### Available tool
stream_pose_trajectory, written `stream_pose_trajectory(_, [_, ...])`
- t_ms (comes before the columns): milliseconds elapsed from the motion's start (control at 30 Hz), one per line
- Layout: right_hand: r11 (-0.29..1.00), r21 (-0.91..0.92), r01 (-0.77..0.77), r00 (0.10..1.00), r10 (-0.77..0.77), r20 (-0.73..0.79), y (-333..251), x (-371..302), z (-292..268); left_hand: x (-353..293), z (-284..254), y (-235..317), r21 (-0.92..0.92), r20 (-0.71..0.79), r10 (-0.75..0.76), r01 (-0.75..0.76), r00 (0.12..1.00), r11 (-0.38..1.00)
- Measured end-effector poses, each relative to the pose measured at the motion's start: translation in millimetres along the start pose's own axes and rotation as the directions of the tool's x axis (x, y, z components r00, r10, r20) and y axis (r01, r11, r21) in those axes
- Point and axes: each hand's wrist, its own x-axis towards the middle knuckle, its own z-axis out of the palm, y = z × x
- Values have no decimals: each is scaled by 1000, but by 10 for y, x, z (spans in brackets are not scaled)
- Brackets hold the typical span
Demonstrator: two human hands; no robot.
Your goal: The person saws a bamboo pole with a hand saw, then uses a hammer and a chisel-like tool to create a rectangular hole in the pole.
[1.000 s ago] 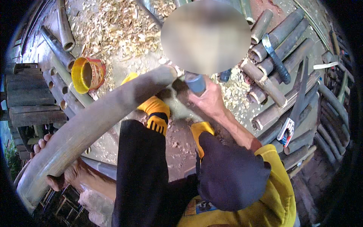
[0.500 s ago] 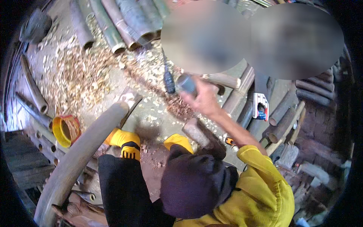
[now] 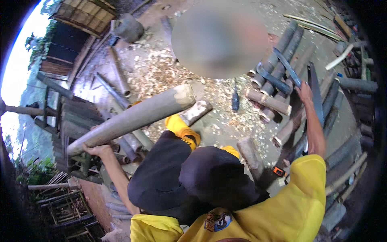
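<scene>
Wood chips (image 3: 159, 70) litter the grey floor (image 3: 217, 132) of a workspace that opens onto daylight at the far left. Across the left half, slanting up toward the middle, lies a long grey-brown bamboo pole (image 3: 131, 124) with a pale, pared end. It looks stiff, fairly heavy and unlikely to dent; its smooth round skin may well turn or slip under loose fingers. A wide hold low on the shaft, away from the pared end, seems soundest, ideally with the other end propped. The left hand (image 3: 96, 150) grips the pole near its lower left end, cupping it from the near side. Just beyond the pared end sits a short block (image 3: 197, 112); whether the two touch is not clear.

Farther right, the right hand (image 3: 305, 92) is closed around the lower end of a bluish-grey blade (image 3: 287, 66), beside a dark-handled tool (image 3: 276, 82) and above several tubes (image 3: 268, 101). A second wrapped handle (image 3: 235, 100) lies among the chips, and an orange tape measure (image 3: 278, 171) sits nearer the body.

Most of the left fingers are hidden by the pole, the right palm covers the blade's grip, the forearm crosses the saw (image 3: 317, 97), and the upper middle is blurred out entirely.
</scene>
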Motion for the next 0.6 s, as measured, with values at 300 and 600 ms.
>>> stream_pose_trajectory(300, [993,56,-103,993,99,66,405,-178,220,-36,-603,39,4,-303,29,-29,952,1000])
stream_pose_trajectory(600, [998,60,-3,957,21,-289,199,-135,-147,-341,462,428,-82,-104,-32,24,994,996])
